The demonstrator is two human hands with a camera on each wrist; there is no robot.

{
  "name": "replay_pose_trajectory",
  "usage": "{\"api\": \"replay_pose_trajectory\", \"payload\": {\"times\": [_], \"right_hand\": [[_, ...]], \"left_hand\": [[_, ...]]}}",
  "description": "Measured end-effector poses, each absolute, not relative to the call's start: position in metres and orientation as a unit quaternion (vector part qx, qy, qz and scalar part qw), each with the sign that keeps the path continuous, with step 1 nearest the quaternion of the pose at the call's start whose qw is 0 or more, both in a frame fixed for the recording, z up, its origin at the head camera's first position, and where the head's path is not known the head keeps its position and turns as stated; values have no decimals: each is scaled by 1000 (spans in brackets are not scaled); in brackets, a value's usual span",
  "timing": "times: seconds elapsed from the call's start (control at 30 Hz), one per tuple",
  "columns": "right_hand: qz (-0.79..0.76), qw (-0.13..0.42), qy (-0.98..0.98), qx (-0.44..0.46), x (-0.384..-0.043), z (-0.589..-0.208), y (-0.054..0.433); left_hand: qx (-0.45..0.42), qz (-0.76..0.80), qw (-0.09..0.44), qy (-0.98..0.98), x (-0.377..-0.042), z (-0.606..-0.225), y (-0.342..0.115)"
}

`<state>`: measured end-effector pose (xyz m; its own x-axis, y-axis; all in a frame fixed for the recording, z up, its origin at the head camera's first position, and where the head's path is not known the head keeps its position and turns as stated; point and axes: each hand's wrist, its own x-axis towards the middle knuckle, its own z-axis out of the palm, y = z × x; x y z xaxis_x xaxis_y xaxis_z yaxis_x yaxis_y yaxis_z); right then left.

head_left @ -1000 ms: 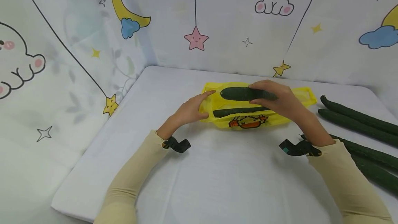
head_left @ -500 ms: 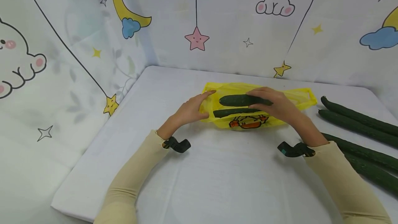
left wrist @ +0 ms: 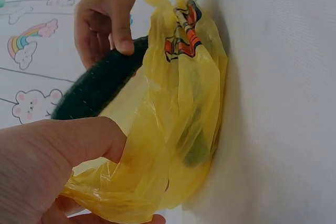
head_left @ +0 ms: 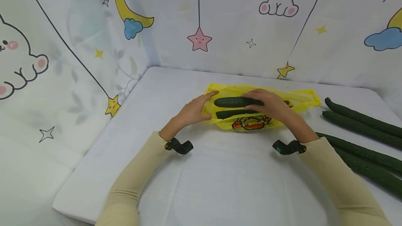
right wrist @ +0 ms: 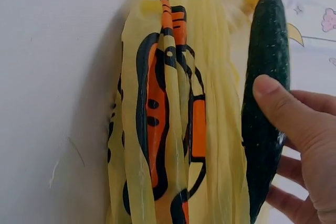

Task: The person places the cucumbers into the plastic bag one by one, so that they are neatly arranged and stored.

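Green loose cucumbers (head_left: 362, 128) lie near the bag (head_left: 251, 124).

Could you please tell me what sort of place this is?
It looks like an indoor tabletop corner, perhaps arranged for recording. A white-covered table stands before a pale backdrop printed with cartoon bears and stars, and black devices are worn at both wrists.
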<state>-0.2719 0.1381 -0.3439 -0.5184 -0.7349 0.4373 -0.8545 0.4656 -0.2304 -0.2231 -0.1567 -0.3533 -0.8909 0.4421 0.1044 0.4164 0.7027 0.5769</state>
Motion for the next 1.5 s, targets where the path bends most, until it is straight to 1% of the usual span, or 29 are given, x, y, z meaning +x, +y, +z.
{"api": "replay_pose_trajectory", "payload": {"times": [0.17,0.33,0.5,0.8,1.27,1.5], "right_hand": [[195,118,-861,455,-274,-346,136],[178,78,-886,421,-279,-348,134],[155,40,-899,407,-286,-354,130],[134,36,-906,399,-291,-364,125],[165,-23,-907,387,-299,-372,121],[170,-33,-901,399,-301,-373,120]], "left_hand": [[235,308,21,922,-223,-353,-157],[232,307,23,923,-222,-352,-157],[228,307,25,924,-221,-352,-157],[230,308,22,923,-221,-352,-158],[223,305,27,925,-221,-352,-158],[216,307,28,926,-220,-350,-159]]}}
